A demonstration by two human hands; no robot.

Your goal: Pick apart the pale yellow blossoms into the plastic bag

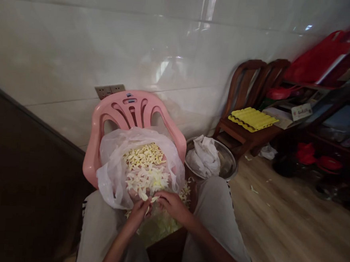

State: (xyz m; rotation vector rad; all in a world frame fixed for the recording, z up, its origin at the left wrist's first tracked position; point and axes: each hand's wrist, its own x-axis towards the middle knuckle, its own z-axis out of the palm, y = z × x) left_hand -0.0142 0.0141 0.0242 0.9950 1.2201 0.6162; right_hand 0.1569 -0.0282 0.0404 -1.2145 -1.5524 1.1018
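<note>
Knees (217, 213); flowers (147, 178) on plastic bag (108, 182) over pink chair (93, 149); tiled wall (78, 52) behind.

flower piece (154, 199) partly hidden by hands (172, 206), forearms (214, 247) cut off by bottom edge, red bag (319, 59) blurred

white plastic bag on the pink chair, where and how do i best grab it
Probably by the slack rim of the plastic bag, gathering its left and right folds together from above: it spreads open around the pale flower pieces, so lifting one side alone could spill them.
</note>
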